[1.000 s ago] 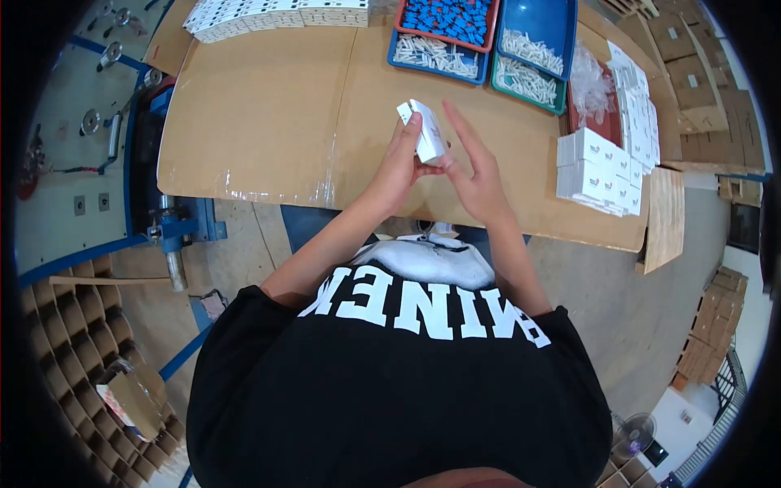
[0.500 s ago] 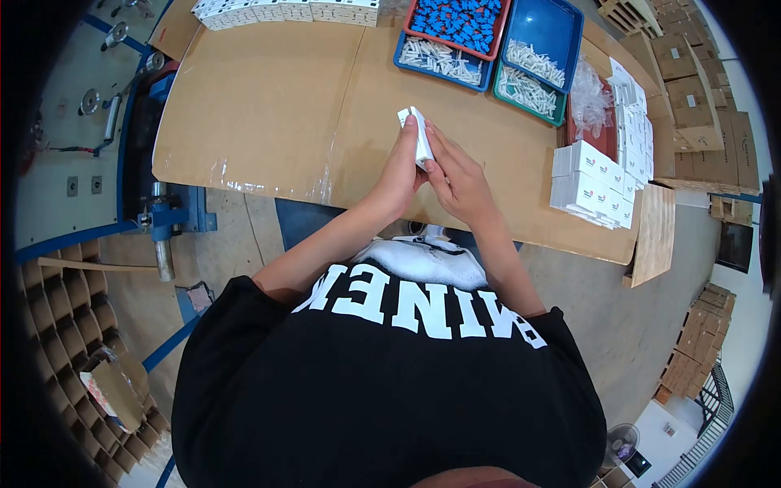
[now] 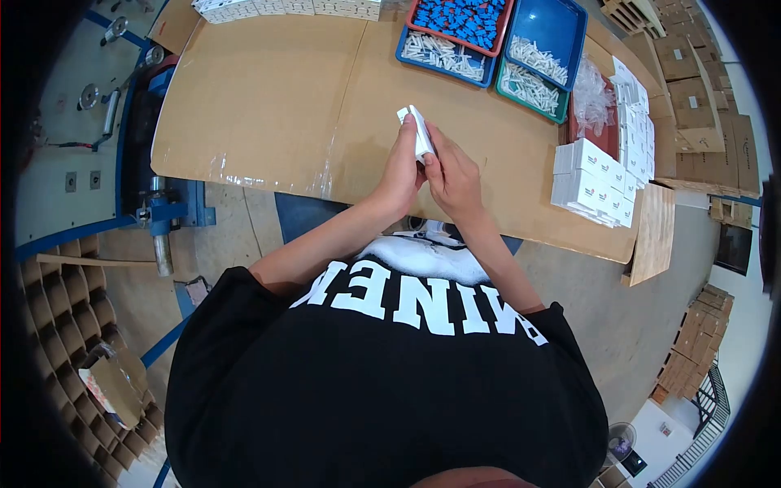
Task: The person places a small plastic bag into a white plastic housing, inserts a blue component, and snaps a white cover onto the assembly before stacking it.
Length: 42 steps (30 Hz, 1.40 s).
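Observation:
A small white box (image 3: 421, 138) is held upright between my two hands above the cardboard-covered table (image 3: 268, 106). My left hand (image 3: 399, 172) grips its left side, with the thumb near the top edge. On the other side, my right hand (image 3: 454, 175) presses against the box with its fingers together. A narrow gap or fold shows at the box's upper end. The palms and the lower part of the box are hidden by the fingers.
Behind my hands are a red tray of blue pieces (image 3: 460, 23) and blue trays (image 3: 443, 58) and a green tray (image 3: 533, 93) with white pieces. White boxes (image 3: 598, 183) are stacked at right; more (image 3: 285, 6) line the back edge. Clear plastic bags (image 3: 592, 102) lie beside the stack.
My right hand has shifted slightly left and its fingers sit a little differently against the white box. My left hand still holds it in nearly the same place.

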Each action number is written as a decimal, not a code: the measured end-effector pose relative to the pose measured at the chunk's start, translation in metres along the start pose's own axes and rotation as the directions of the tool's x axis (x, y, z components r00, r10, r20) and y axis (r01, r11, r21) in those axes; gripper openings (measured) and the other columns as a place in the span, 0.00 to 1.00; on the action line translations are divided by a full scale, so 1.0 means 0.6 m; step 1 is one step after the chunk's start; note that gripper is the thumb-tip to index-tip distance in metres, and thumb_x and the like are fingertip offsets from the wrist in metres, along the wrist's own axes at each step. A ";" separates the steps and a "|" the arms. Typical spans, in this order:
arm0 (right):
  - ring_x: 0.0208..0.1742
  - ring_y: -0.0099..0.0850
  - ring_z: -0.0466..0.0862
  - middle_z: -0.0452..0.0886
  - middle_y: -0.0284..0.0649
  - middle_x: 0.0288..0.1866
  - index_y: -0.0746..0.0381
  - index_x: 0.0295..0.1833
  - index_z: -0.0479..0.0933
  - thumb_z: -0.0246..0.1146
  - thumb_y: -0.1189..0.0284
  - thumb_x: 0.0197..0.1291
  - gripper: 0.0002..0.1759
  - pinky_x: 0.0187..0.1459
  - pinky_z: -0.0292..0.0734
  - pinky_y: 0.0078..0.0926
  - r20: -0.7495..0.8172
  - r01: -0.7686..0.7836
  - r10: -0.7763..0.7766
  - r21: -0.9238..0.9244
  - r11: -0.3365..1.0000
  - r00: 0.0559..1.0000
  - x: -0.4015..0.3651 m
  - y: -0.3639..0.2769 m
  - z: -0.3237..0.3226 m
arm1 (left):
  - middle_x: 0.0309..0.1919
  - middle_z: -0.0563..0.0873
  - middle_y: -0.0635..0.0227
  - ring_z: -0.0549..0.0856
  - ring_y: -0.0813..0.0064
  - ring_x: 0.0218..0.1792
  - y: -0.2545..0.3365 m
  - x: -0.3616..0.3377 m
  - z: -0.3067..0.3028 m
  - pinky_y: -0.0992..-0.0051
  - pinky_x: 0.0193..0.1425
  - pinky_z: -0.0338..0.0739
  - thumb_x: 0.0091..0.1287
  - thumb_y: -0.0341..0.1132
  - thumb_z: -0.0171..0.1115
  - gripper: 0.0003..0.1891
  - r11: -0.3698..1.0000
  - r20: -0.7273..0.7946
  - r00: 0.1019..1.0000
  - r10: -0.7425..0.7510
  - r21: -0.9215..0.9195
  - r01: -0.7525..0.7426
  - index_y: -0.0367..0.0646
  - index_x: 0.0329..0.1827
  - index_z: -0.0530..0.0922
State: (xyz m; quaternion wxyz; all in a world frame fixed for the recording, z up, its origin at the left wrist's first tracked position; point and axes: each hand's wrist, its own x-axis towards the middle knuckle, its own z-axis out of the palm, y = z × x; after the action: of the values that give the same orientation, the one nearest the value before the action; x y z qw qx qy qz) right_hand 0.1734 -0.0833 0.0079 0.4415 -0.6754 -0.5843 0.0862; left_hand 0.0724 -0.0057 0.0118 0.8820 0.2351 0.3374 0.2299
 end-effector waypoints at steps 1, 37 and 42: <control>0.59 0.50 0.88 0.84 0.54 0.64 0.69 0.69 0.77 0.60 0.71 0.75 0.22 0.57 0.84 0.39 -0.034 0.080 -0.081 -0.043 0.996 0.996 0.000 0.011 0.005 | 0.53 0.81 0.73 0.83 0.80 0.53 0.000 -0.001 0.002 0.74 0.59 0.79 0.80 0.65 0.47 0.28 1.000 -0.001 1.000 0.001 -0.001 -0.001 0.54 0.67 0.71; 0.52 0.27 0.85 0.84 0.39 0.55 0.64 0.67 0.78 0.53 0.46 0.79 0.32 0.53 0.81 0.29 0.366 -0.670 0.621 0.646 0.366 0.693 0.045 -0.059 -0.053 | 0.70 0.69 0.44 0.74 0.49 0.68 0.023 -0.005 -0.008 0.58 0.75 0.66 0.68 0.44 0.61 0.46 0.304 0.585 0.497 0.641 0.401 -0.864 0.31 0.84 0.51; 0.50 0.22 0.81 0.82 0.35 0.52 0.64 0.64 0.78 0.56 0.50 0.79 0.28 0.52 0.79 0.25 0.362 -0.636 0.586 0.678 0.368 0.725 0.051 -0.091 -0.038 | 0.63 0.73 0.44 0.76 0.50 0.62 0.039 -0.015 0.010 0.59 0.67 0.71 0.71 0.48 0.59 0.39 0.198 0.541 0.488 0.685 0.507 -0.839 0.29 0.78 0.62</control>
State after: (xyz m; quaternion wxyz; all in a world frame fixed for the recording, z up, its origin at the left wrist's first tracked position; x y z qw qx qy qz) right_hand 0.1579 -0.0724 0.0718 0.6017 -0.5847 -0.2100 0.5020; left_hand 0.0645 0.0062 0.0334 0.5037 0.7174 0.1462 0.4584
